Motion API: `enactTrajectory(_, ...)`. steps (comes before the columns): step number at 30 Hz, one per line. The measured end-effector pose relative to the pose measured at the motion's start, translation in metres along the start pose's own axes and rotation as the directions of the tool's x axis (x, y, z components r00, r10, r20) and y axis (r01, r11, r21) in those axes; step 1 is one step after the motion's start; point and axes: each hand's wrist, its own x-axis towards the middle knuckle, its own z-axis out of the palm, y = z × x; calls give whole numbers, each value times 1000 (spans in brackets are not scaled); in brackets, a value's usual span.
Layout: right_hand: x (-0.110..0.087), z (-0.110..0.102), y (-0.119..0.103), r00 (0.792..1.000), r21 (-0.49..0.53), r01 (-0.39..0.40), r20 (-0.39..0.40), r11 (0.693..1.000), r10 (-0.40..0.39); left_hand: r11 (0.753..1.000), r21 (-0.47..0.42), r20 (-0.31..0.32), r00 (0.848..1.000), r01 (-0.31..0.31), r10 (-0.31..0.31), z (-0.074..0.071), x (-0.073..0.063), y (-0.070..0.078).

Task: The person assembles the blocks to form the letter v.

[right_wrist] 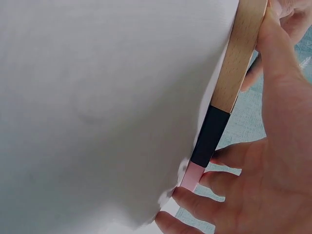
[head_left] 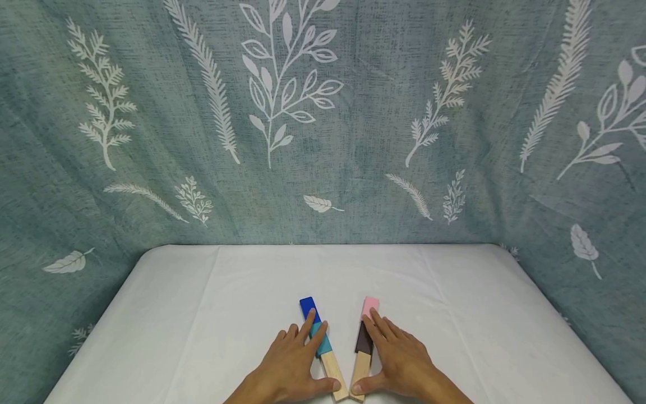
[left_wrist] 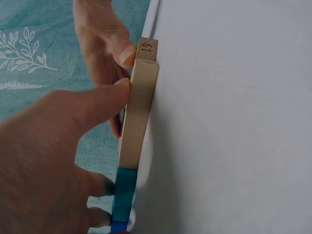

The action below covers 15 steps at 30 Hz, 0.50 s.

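Observation:
Two flat wooden strips lie on the white table, forming a narrow V whose near ends meet. The left strip (head_left: 331, 363) is bare wood, then teal, then dark blue at its far end. "61" is marked on its near end face in the left wrist view. The right strip (head_left: 361, 365) goes from bare wood to a near-black section to a pink far end. My left hand (head_left: 290, 359) has extended fingers on the teal and blue sections, its thumb on the wood. My right hand (head_left: 404, 356) touches the other strip likewise, fingers by the pink and dark sections, thumb at the near wooden end.
A white cloth covers the table (head_left: 242, 297), with faint creases running front to back. Behind and at both sides hangs a grey-green curtain (head_left: 363, 168) printed with white leaves. The table's far edge runs along the curtain.

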Motion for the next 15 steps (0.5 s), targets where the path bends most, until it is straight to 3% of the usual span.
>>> enactTrajectory(15, 0, 2, 0, 999, -20, -28, 14, 999, 28, 1000, 7, 7, 1000, -2, 2, 1, 0, 1)
